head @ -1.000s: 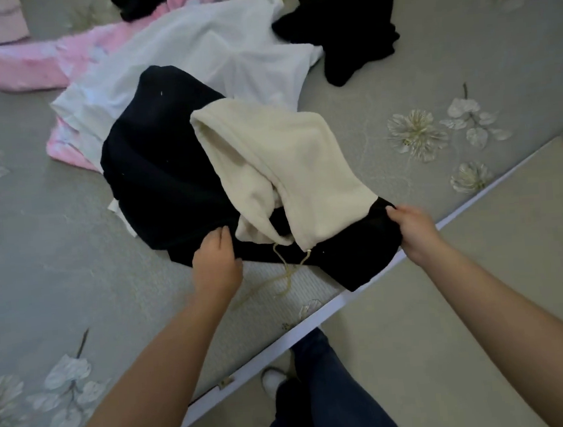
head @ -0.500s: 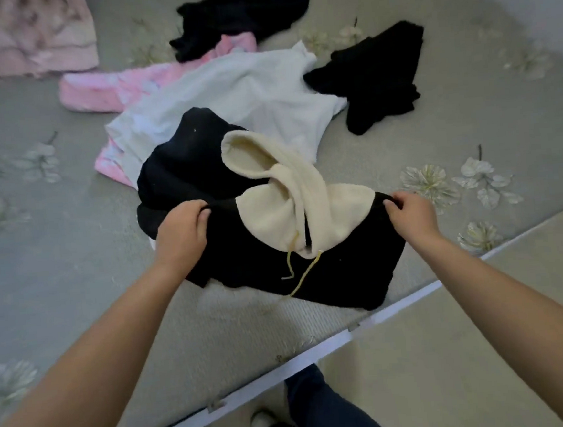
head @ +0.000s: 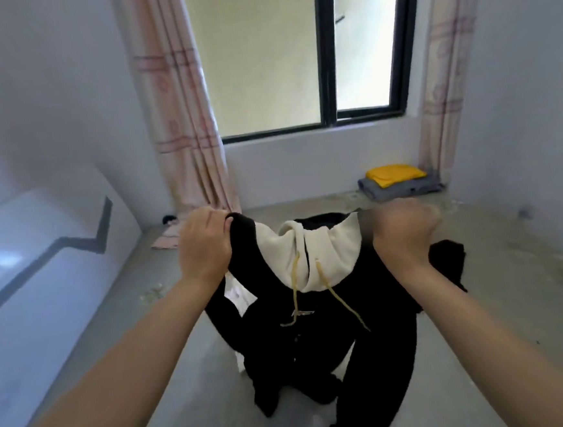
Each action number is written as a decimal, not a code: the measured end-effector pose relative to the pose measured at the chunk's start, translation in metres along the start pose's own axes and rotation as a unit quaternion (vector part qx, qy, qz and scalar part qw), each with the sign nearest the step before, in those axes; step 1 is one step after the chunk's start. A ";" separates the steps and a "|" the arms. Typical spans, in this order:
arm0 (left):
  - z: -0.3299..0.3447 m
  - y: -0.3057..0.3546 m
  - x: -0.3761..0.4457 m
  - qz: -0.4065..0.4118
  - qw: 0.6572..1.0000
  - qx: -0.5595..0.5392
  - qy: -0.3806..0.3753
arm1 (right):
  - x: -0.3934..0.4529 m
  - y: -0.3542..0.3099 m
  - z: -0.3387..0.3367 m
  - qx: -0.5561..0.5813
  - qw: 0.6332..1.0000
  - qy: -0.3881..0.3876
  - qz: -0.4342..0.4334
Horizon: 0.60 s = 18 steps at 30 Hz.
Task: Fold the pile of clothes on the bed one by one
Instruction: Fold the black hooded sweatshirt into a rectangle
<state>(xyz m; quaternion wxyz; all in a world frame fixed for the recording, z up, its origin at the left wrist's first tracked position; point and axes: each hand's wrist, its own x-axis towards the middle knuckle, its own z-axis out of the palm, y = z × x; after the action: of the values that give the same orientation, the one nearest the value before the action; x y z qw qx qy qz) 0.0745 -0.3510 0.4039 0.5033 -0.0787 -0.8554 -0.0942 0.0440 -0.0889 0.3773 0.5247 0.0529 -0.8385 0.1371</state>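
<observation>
Hands grip a soft black hoodie at its shoulders, left hand and blurred right hand each fisted on fabric, holding it above the grey bed, fleecy cream hood drooping forward, yellow cords dangling.

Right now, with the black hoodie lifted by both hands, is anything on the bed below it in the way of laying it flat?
Yes. The left hand and right hand grip the black hoodie at its shoulders. A white garment shows under it on the bed, and dark cloth lies at its right.
</observation>
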 end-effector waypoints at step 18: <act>-0.273 -0.051 -0.069 -0.103 0.985 0.128 0.060 | -0.009 -0.131 -0.178 0.092 0.995 0.033 -0.024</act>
<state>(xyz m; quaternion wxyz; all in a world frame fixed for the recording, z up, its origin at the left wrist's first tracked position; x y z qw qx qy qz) 0.3272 -0.4685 0.4696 0.5472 0.0809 -0.8321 -0.0403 0.2328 -0.1634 0.4653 0.5478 0.1166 -0.8032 0.2031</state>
